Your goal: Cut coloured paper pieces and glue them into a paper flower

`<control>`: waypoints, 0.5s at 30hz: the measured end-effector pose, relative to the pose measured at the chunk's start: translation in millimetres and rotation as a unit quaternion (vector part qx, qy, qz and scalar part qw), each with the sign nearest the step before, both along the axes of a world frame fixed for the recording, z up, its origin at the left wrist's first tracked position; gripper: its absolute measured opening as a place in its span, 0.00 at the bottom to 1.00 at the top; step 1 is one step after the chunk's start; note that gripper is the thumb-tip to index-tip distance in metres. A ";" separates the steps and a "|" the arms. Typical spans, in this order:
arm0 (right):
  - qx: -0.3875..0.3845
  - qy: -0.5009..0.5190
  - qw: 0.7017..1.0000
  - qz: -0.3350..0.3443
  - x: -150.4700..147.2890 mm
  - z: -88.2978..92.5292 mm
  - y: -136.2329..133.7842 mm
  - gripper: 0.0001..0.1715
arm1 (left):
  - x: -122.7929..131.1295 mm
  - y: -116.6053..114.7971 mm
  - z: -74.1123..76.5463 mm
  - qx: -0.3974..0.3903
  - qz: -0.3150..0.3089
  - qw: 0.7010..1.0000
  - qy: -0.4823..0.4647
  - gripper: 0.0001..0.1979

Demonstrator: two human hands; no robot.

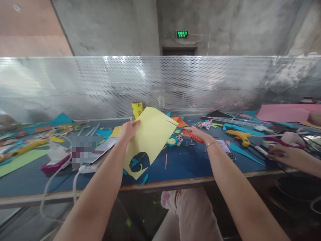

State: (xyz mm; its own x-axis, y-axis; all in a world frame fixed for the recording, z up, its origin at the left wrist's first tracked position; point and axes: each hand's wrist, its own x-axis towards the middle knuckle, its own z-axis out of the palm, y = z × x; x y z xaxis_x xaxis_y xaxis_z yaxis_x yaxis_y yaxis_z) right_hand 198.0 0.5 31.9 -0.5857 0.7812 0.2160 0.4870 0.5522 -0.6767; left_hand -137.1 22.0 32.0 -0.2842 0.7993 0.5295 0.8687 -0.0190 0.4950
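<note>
My left hand (130, 130) is closed on the left edge of a sheet of yellow paper (151, 134), held up above the blue tabletop. A rounded piece is cut out of the sheet's lower edge. In my right hand (197, 134) is a pair of scissors (192, 136) with red handles. Its blades reach into the paper's upper right corner, where a slit shows. Below and behind the sheet lies a paper flower (172, 141) in blue, yellow and pink. Part of the table behind the sheet is hidden.
A phone (224, 148) lies right of my right wrist, near a yellow glue gun (240, 136). Another person's hand (283, 154) is at the right. A tablet-like device (101, 150), white cables and a purple tissue pack (55, 162) stand left. Paper scraps are scattered around. A perforated metal panel (160, 87) rises behind.
</note>
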 end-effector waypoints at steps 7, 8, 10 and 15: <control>0.019 -0.011 0.999 -0.038 3.8 -1.5 9.1 0.20 | 1.6 -2.6 0.7 0.007 -0.008 1.000 -0.018 0.24; 0.010 -0.005 0.999 -0.042 3.5 -1.6 8.6 0.20 | 1.3 -2.3 0.3 0.008 -0.008 1.000 -0.018 0.24; -0.027 0.010 0.998 -0.052 2.1 -1.7 6.3 0.20 | 0.4 -1.4 -0.4 0.011 -0.011 1.000 -0.019 0.25; -0.107 0.043 0.990 -0.076 -0.8 -2.3 2.0 0.18 | -1.8 0.2 -1.1 0.008 -0.009 1.000 -0.021 0.25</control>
